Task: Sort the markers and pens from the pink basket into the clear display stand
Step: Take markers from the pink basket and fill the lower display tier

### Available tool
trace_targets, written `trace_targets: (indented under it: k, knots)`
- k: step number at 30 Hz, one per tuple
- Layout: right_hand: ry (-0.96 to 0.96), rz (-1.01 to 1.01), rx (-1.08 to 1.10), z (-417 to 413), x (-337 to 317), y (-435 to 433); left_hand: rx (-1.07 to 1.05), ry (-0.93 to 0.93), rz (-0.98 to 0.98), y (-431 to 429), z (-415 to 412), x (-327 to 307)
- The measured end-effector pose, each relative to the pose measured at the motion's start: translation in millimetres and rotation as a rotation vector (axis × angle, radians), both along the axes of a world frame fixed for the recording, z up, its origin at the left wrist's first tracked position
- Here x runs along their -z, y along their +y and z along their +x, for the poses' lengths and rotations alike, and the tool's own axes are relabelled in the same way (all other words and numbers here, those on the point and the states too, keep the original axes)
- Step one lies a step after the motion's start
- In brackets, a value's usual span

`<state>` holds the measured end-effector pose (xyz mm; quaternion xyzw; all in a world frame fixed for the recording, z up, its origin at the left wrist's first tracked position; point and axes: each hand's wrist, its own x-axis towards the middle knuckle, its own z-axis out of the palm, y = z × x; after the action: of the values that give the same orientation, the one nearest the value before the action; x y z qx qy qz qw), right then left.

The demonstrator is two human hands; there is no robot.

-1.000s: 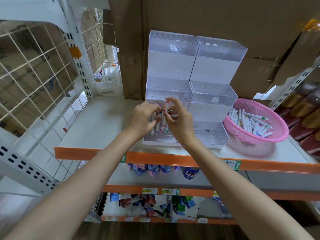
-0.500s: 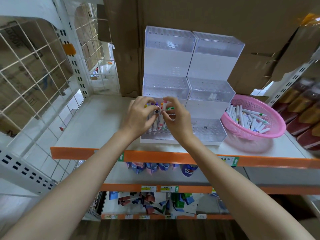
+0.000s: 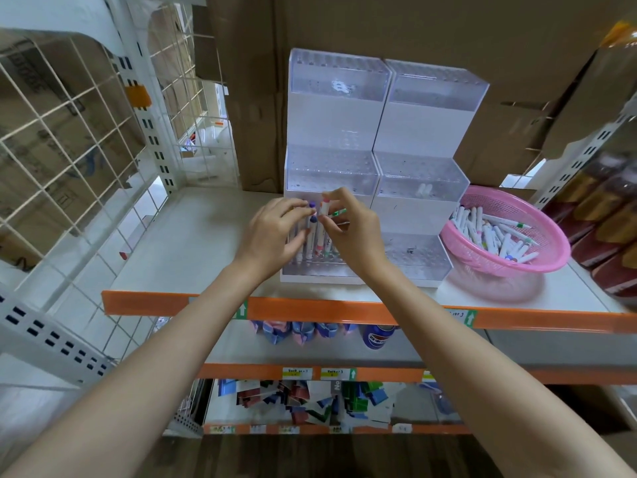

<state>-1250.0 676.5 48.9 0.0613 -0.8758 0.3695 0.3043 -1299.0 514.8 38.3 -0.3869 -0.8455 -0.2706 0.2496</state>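
Observation:
A clear tiered display stand stands on the shelf, with several markers upright in its lowest left tier. My left hand rests its fingers on the purple-capped markers there. My right hand pinches a white marker with a red cap above that tier, and a green-capped marker sticks out from its fingers. The pink basket sits to the right of the stand, holding several white markers.
The shelf's orange front edge runs below my wrists. A white wire grid closes the left side. Cardboard boxes stand behind the stand. Dark packaged goods sit at the far right. Lower shelves hold small packets.
Both hands stay at the lowest left tier. The red-capped marker in my right hand has shifted slightly among the standing markers; the view has tilted a little.

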Motion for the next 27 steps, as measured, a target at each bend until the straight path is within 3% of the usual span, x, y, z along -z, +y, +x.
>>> trace_targets:
  k: [21, 27]
  knots:
    - [-0.03, 0.306, -0.015, 3.8, 17.6, 9.2, -0.003, 0.021, -0.126, -7.5, -2.5, -1.6]
    - [0.117, 0.445, 0.054, 2.8, 11.0, 13.4, -0.01, 0.009, -0.116, -6.2, -1.2, -3.4]
